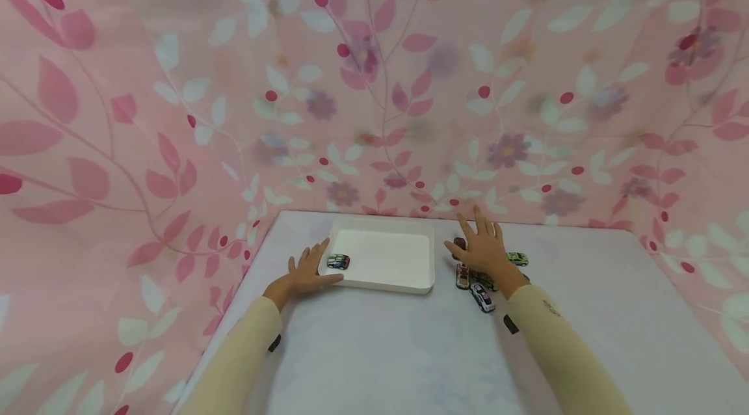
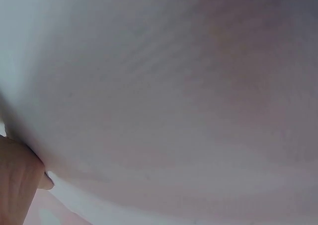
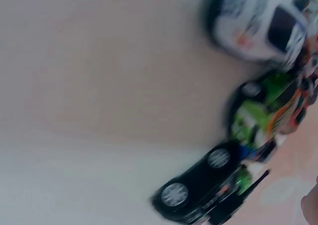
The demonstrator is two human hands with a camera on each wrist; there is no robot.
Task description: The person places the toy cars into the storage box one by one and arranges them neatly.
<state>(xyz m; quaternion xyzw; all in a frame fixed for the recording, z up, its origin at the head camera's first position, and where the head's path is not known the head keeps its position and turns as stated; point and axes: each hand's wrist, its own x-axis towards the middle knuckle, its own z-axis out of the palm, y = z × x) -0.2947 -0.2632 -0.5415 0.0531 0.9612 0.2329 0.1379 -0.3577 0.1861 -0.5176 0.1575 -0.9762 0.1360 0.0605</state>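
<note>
A white tray lies near the back of the table, with a small multicoloured toy car at its left end. My left hand rests at the tray's left front corner, thumb and fingers spread along the rim. To the tray's right, my right hand hovers with spread fingers over a cluster of toy cars and partly hides them. Among these are a white car, a red and white car and a lime green car. The right wrist view also shows a black car.
A whitish cloth covers the table. Pink leaf-patterned fabric rises behind it and along both sides. A dark object shows beside each forearm. The left wrist view is mostly a blurred pale surface.
</note>
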